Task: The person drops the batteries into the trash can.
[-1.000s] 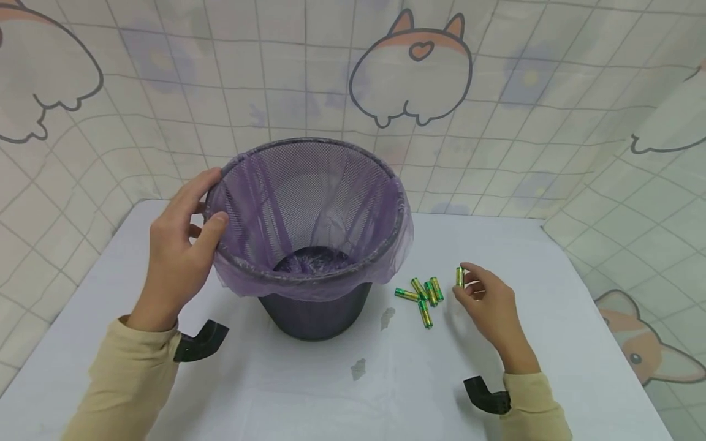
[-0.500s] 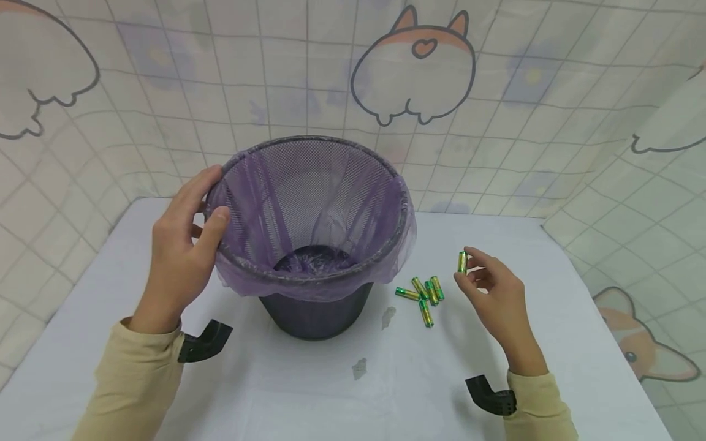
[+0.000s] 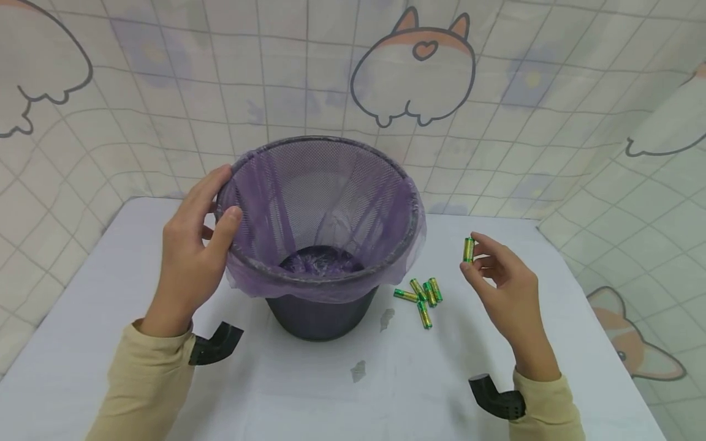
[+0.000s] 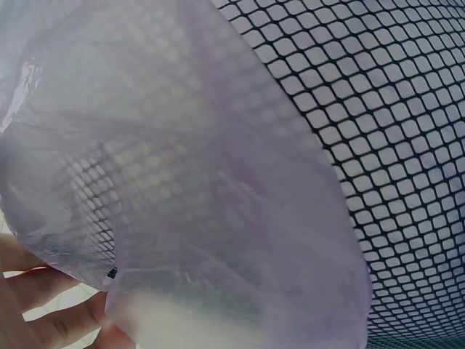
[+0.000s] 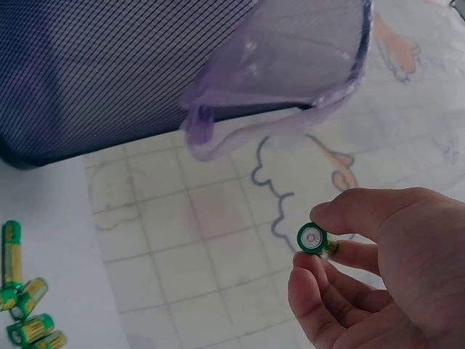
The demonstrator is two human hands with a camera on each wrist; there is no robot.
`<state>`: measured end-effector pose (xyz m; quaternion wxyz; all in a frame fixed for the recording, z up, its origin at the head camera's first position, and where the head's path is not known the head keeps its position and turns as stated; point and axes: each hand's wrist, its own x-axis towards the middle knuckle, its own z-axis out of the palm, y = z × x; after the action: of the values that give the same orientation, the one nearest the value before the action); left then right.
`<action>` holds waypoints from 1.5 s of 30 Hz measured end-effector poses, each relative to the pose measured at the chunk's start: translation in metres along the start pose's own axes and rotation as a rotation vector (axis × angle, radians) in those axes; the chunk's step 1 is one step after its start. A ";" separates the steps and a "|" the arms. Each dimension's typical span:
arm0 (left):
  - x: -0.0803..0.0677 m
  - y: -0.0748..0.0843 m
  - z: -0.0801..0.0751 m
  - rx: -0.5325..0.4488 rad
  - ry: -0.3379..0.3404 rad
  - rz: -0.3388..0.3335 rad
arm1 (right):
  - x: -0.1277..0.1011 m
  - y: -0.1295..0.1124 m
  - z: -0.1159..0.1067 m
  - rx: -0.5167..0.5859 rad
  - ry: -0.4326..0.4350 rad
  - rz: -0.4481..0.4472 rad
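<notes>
Underneath, wrist-view only: battery (image 5: 313,238) end-cap.

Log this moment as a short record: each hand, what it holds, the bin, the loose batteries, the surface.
left hand: grips the rim of the bin
right hand: pinches one battery, raised above the table, right of the bin
bin: dark mesh, upright, lined with a purple bag
loose batteries: small green and gold cluster on the table by the bin's base
table: white cover
</notes>
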<state>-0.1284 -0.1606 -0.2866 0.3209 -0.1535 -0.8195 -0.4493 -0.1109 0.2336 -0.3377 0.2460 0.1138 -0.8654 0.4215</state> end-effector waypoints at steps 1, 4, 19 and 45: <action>0.000 0.000 0.001 -0.006 -0.002 0.002 | 0.002 -0.003 -0.001 0.005 0.001 -0.012; -0.001 0.000 0.002 -0.022 -0.005 0.005 | 0.008 -0.012 -0.004 0.031 0.004 -0.046; -0.005 -0.001 0.004 -0.110 -0.046 0.017 | 0.036 -0.058 -0.008 0.166 -0.002 -0.133; -0.007 -0.001 0.000 -0.123 -0.116 0.025 | 0.051 -0.090 0.004 0.288 -0.027 -0.173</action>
<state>-0.1235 -0.1612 -0.2916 0.2685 -0.2087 -0.8055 -0.4853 -0.1195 0.1758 -0.2526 0.2508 0.2275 -0.7861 0.5171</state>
